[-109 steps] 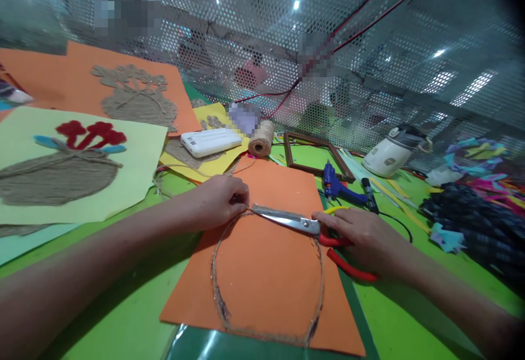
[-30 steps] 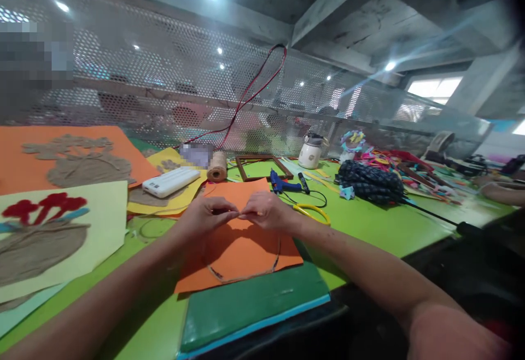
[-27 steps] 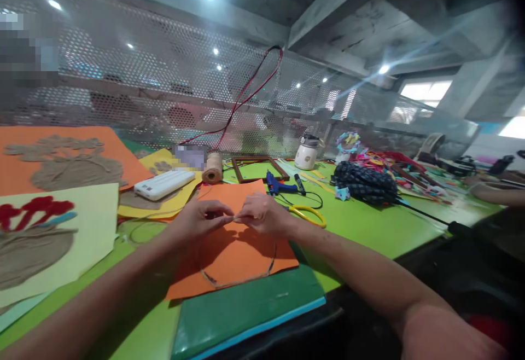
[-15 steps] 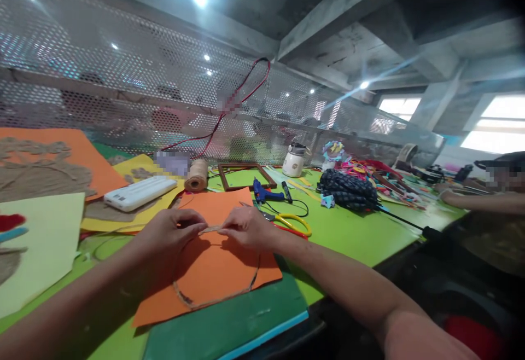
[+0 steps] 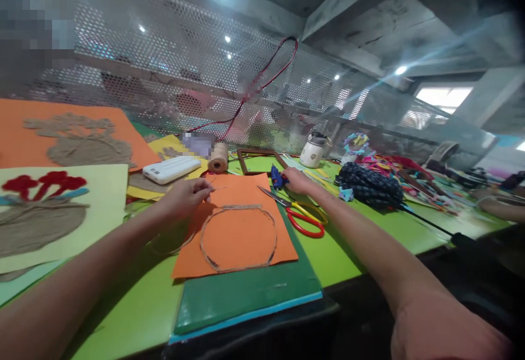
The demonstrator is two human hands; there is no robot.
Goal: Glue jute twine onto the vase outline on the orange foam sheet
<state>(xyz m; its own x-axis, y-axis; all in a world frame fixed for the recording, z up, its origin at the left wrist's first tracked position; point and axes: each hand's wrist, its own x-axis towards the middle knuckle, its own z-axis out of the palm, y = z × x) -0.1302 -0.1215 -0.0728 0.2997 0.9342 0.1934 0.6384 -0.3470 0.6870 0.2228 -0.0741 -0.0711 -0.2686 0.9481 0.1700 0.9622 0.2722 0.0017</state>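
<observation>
On the orange paper (image 5: 241,245) lies a pot-shaped outline of brown twine (image 5: 275,239), with a short straight piece across its top. My left hand (image 5: 191,198) is closed over the paper's left edge, pinching a strand of jute twine (image 5: 219,188) whose thin end pokes out to the right. A loop of twine hangs below that hand. Beyond the paper's upper right corner, my right hand (image 5: 298,180) is closed around the handle of a blue glue gun (image 5: 278,176); the fingers are partly hidden. Scissors (image 5: 305,223) with red and yellow handles lie just nearer.
A green board (image 5: 250,300) lies under the paper. Behind are a twine spool (image 5: 218,157), a white power bank (image 5: 172,169), a wooden frame (image 5: 241,163) and a white bottle (image 5: 312,151). Finished collages (image 5: 102,185) lie left; a folded umbrella (image 5: 369,185) lies right. Another person's arm shows far right.
My right hand has left the twine at the outline's top and moved to the glue gun. My left hand has drawn back up and left. The view has turned left.
</observation>
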